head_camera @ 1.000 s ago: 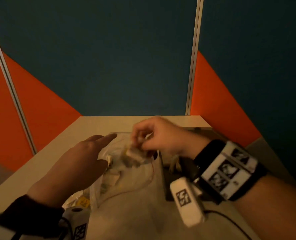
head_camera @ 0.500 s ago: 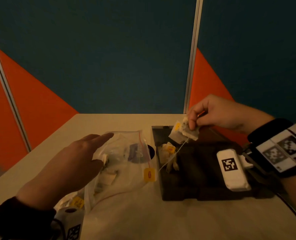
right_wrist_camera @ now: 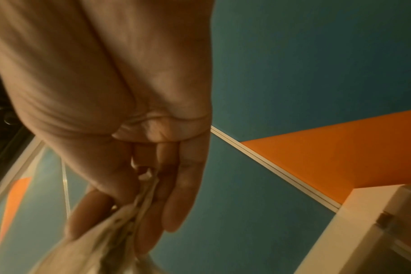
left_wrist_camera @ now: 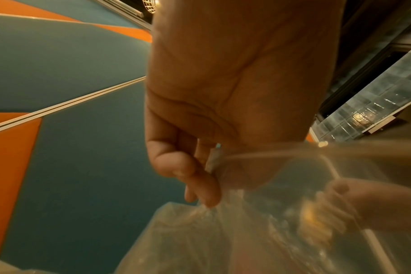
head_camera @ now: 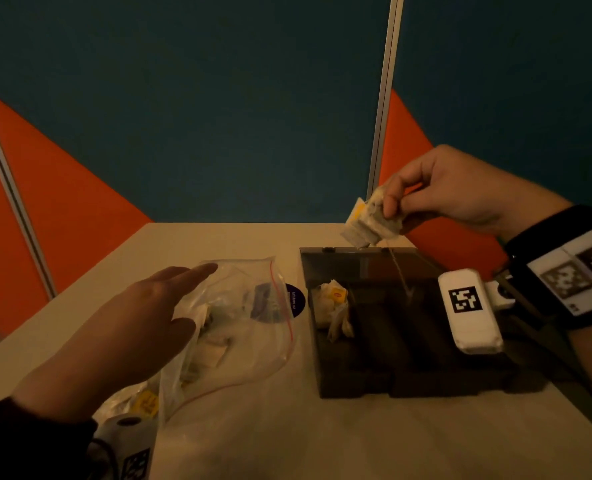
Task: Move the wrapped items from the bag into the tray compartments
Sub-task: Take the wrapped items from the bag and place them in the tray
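Bag (head_camera: 239, 327): clear glossy plastic; tray (head_camera: 409, 382): dark matt plastic.

Left hand (head_camera: 114, 334): bare, with a dark sleeve cuff (head_camera: 28, 441) at the wrist. Just below the cuff, at the near left edge of the head view, sits a white rounded plastic wrist camera unit (head_camera: 128, 448) with a dark circular spot on its top, a black-and-white square code marker on its face, and a thin dark cable looping beside it.

Right hand (head_camera: 450, 192): bare. The wrist carries a broad black band (head_camera: 544, 271) bearing white panels printed with black-and-white square code markers. Attached on its left side is a white rounded rectangular plastic module (head_camera: 467, 310) with one black square code marker. Dark cables run from the band toward the near right edge.
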A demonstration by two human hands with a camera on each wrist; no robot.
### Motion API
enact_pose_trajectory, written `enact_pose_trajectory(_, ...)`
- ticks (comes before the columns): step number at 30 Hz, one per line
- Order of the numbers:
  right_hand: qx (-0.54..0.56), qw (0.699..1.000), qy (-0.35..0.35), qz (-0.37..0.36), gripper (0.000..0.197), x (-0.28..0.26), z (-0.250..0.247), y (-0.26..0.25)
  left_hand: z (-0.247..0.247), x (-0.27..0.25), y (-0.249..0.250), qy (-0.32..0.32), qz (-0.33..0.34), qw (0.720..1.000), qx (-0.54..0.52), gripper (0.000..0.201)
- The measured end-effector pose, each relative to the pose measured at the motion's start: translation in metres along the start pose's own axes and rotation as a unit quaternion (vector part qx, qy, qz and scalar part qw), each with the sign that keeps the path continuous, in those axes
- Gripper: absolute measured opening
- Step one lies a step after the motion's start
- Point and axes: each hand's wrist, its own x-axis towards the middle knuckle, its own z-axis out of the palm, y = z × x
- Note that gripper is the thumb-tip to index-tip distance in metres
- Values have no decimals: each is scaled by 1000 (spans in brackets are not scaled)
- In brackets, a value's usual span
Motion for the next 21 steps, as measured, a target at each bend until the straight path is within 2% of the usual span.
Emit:
enact_pose_trajectory(9, -9, 999, -27, 35, 25, 3, 21, 21, 0, -2, -3, -2, 2, 1000, -17, 77)
enact_pose_trajectory(14, -56, 986, -136, 73, 28, 4, 49, 40, 1, -2, -4, -4, 11, 1000, -23, 77)
enact_pose_trajectory(18, -173, 944, -265, 91, 28, 10, 72, 48, 2, -2, -5, -5, 16, 1000, -15, 78)
enact_pose_trajectory(21, -267, 883, -371, 104, 28, 18, 93, 55, 1, -3, -4, -6, 12, 1000, -14, 78)
